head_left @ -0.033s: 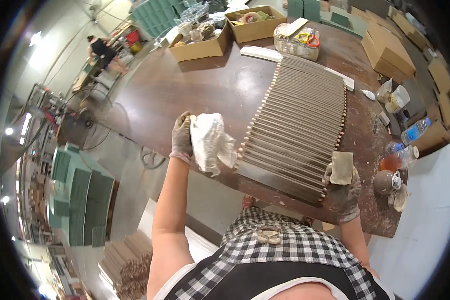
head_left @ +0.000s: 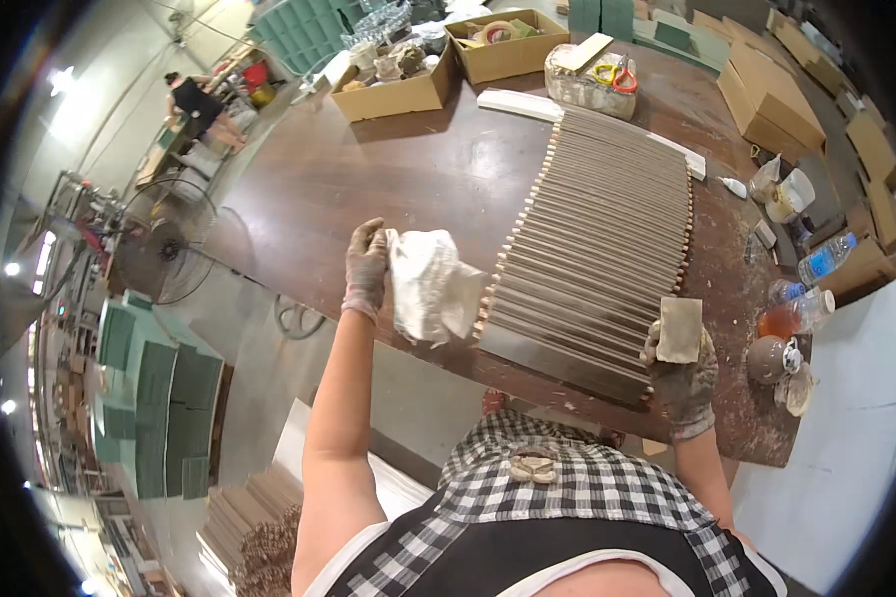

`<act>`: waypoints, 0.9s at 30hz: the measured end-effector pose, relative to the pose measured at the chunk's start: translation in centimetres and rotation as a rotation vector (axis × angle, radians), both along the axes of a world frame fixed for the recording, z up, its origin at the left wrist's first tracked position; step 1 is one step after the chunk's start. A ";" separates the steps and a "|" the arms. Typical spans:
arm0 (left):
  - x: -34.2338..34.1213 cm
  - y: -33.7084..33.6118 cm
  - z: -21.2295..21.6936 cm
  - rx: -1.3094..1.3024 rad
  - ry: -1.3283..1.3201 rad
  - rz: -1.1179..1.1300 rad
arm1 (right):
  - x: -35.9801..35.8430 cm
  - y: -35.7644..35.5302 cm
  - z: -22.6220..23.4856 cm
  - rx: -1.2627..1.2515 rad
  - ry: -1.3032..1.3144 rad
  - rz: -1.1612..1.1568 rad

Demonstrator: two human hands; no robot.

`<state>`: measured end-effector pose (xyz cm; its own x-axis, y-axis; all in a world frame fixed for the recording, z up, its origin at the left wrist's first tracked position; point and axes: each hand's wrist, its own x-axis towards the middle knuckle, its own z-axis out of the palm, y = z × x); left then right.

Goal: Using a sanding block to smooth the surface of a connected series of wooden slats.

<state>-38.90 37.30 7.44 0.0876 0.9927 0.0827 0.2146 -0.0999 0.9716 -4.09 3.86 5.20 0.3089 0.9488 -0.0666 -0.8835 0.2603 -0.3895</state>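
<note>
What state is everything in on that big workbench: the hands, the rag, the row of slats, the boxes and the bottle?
Left hand: gloved, gripping a crumpled white cloth.
Right hand: gloved, holding a small tan pad upright.
Wooden slats: lying flat, side by side in one long row.
Cardboard boxes: open, filled with items.
Plastic bottle: lying on its side.
Floor fan: standing; spinning or not, cannot tell.

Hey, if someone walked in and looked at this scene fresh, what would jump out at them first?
Probably the long row of flat wooden slats laid side by side across the brown table, running away from the person. At its near left end the gloved left hand holds a crumpled white cloth, while the gloved right hand holds a small tan pad at the near right end.
</note>
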 end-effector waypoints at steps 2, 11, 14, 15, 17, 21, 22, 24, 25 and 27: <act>-1.9 2.5 -2.0 0.304 0.670 0.001 | -2.1 1.7 0.4 0.004 -0.029 -0.040; 1.1 1.3 -8.2 0.587 1.077 -0.564 | -4.5 3.1 2.5 -0.211 0.006 -0.247; 1.6 3.8 -8.9 0.192 0.404 -0.333 | -4.1 4.0 1.8 -0.194 0.037 -0.318; 1.8 4.5 -9.0 0.196 0.375 -0.261 | -3.6 4.3 1.6 -0.185 0.038 -0.330; 3.2 5.6 -9.1 0.256 -0.108 -0.324 | -1.9 4.8 1.3 -0.174 -0.025 -0.335; 6.4 6.5 -8.2 -0.258 -0.079 -0.427 | 4.1 5.9 0.7 -0.101 -0.115 -0.361; 7.8 6.6 -8.1 -0.199 -0.093 -0.471 | 5.9 6.4 0.4 -0.129 -0.121 -0.382; 10.9 7.0 -7.9 -0.118 0.002 -0.432 | 9.1 7.9 -0.8 -0.220 -0.161 -0.453; 12.1 7.6 -7.6 -0.026 0.095 -0.467 | 10.6 8.8 -1.4 -0.284 -0.197 -0.501; 14.7 8.4 -7.3 -0.232 0.223 -0.384 | 13.4 11.0 -2.5 -0.331 -0.323 -0.573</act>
<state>-24.17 45.69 0.17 0.4408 0.8753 -0.1987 0.4100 0.0006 0.9121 9.33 14.83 2.73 0.8029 0.5787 -0.1432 -0.4721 0.4705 -0.7455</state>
